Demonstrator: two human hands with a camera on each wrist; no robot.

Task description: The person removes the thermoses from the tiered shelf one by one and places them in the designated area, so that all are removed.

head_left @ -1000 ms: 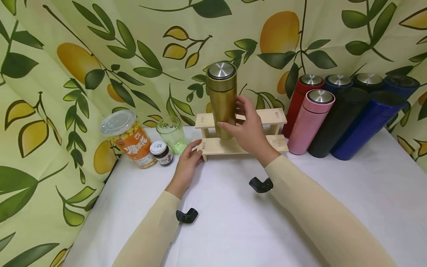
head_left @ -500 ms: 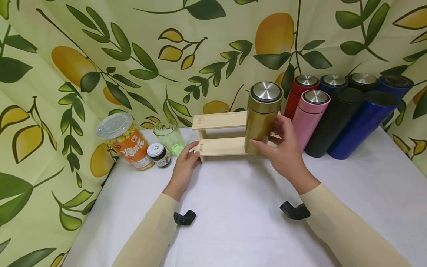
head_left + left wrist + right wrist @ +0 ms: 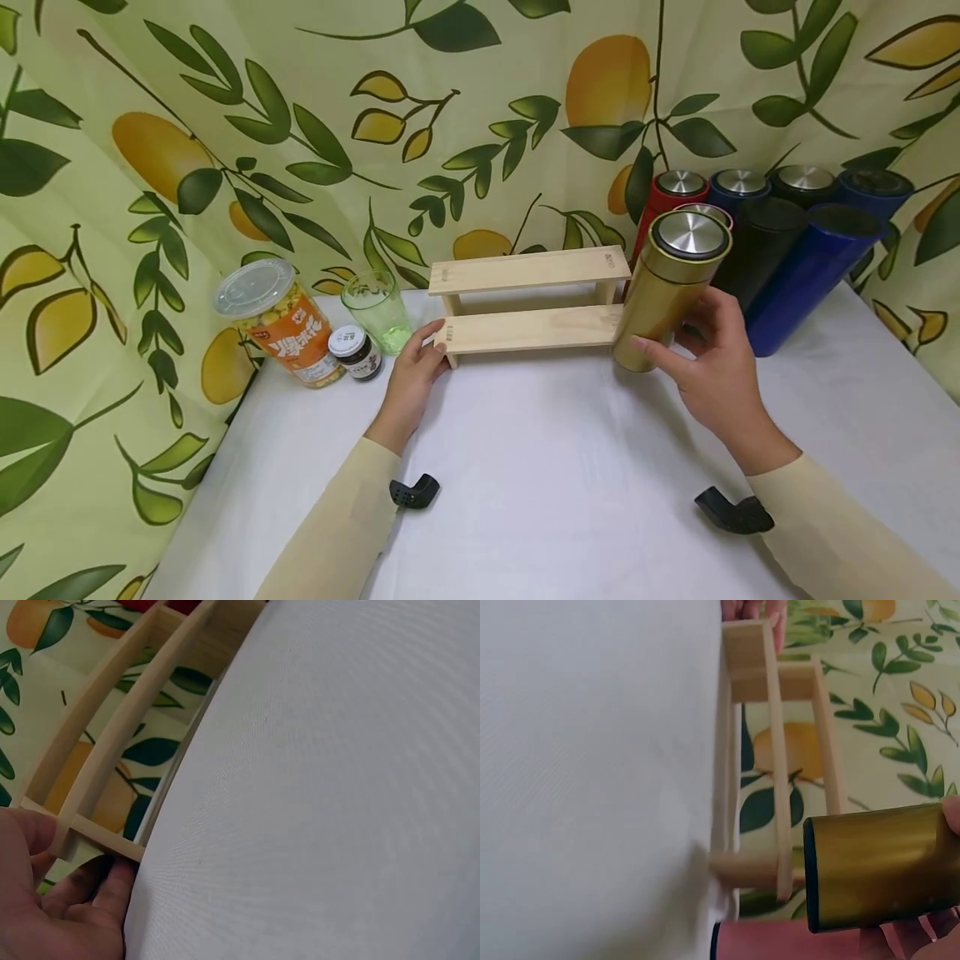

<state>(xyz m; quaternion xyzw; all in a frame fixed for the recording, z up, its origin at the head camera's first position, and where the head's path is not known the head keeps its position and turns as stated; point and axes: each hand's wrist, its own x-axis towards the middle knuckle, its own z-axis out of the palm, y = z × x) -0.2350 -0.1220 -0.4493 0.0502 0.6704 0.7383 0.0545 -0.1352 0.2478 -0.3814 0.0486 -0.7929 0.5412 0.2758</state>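
A gold thermos (image 3: 665, 292) with a steel-topped lid is in my right hand (image 3: 716, 367), thumb on the near side and fingers round the far side. It tilts slightly and, in the right wrist view, its base (image 3: 810, 874) is off the table. My left hand (image 3: 412, 367) holds the left end of a two-step wooden rack (image 3: 525, 329). The left wrist view has the thumb (image 3: 37, 831) against the rack's end and the other fingers curled below. The gold thermos covers most of a pink thermos, whose side (image 3: 780, 941) shows in the right wrist view.
Several thermoses, including red (image 3: 671, 196), black (image 3: 772, 250) and blue (image 3: 813, 275) ones, stand together at the right. Left of the rack are a popcorn tub (image 3: 288, 333), a small dark jar (image 3: 356, 354) and a green glass (image 3: 378, 312). A patterned curtain (image 3: 480, 108) hangs behind.
My right hand has carried the gold thermos from above the rack's middle rightward and toward me, past the rack's right end. My left hand stays on the rack.
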